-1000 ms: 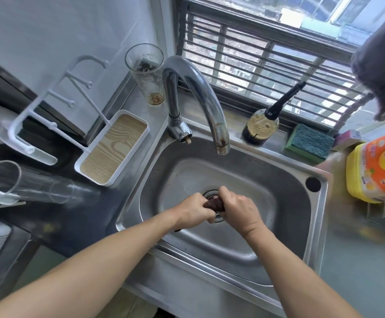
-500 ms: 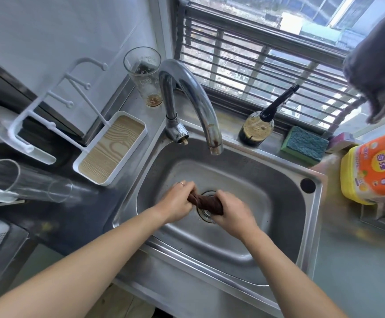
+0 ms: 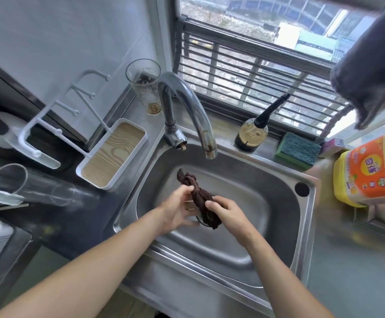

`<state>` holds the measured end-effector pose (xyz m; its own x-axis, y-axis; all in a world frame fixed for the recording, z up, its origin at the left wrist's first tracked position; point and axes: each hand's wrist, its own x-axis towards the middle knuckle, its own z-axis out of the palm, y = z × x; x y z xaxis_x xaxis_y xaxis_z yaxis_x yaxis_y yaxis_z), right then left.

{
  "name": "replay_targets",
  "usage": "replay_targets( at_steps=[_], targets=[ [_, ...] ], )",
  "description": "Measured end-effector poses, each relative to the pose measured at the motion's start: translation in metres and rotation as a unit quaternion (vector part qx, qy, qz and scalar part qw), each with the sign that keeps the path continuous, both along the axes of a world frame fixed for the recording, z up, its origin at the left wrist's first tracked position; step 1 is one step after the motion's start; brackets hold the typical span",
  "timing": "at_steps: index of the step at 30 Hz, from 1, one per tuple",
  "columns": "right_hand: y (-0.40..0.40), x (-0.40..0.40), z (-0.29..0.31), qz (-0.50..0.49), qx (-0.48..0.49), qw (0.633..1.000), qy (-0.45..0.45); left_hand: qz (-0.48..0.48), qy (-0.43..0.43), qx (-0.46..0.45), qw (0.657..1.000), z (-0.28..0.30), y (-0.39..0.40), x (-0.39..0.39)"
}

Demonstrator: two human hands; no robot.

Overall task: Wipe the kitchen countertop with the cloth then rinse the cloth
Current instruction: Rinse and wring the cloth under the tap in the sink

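A dark brown cloth, twisted into a rope, hangs over the middle of the steel sink. My left hand pinches its upper part with thumb and fingertips, the other fingers spread. My right hand grips its lower part from the right, above the drain. The cloth's knotted top end sticks up free toward the tap. No water runs from the spout. The grey countertop lies to the right of the sink.
A white tray with a wood-grain insert, a drinking glass, a lying glass, a dark bottle, a green sponge and a yellow-orange detergent jug ring the sink. A grey towel hangs top right.
My hands have come apart from their tight wringing grip. The cloth, bunched between both fists before, now stretches out long, with its top end free above my left hand.
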<state>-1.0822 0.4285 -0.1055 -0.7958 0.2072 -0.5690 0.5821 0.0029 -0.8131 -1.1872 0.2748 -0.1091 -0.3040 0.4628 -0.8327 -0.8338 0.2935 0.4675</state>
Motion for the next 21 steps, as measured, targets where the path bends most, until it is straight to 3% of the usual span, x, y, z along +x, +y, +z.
replay_targets(
  at_steps=[4, 7, 11, 13, 15, 18, 21],
  targets=[
    [-0.002, -0.003, 0.000, -0.018, 0.151, 0.988, -0.012, -0.024, 0.129, -0.001, 0.991, 0.000, 0.009, 0.012],
    [0.001, -0.005, 0.002, -0.089, 0.207, 0.974, -0.027, 0.003, 0.129, -0.033, 0.991, -0.001, 0.012, 0.012],
    [0.008, -0.012, 0.012, -0.260, 0.039, 0.965, -0.002, 0.050, 0.066, -0.066, 0.994, 0.007, 0.008, 0.006],
    [0.009, -0.016, 0.025, -0.278, -0.085, 0.956, 0.032, 0.042, 0.024, -0.086, 0.995, 0.009, 0.002, 0.003],
    [0.009, -0.020, 0.035, -0.251, -0.150, 0.955, 0.058, -0.030, 0.015, -0.130, 0.991, 0.010, -0.004, 0.002],
    [0.005, -0.026, 0.042, -0.215, -0.167, 0.959, 0.084, -0.188, 0.116, -0.189, 0.957, 0.012, -0.004, 0.000],
    [0.000, -0.031, 0.053, -0.211, -0.158, 0.959, 0.100, -0.193, 0.219, -0.054, 0.955, 0.015, 0.005, -0.009]
  ],
)
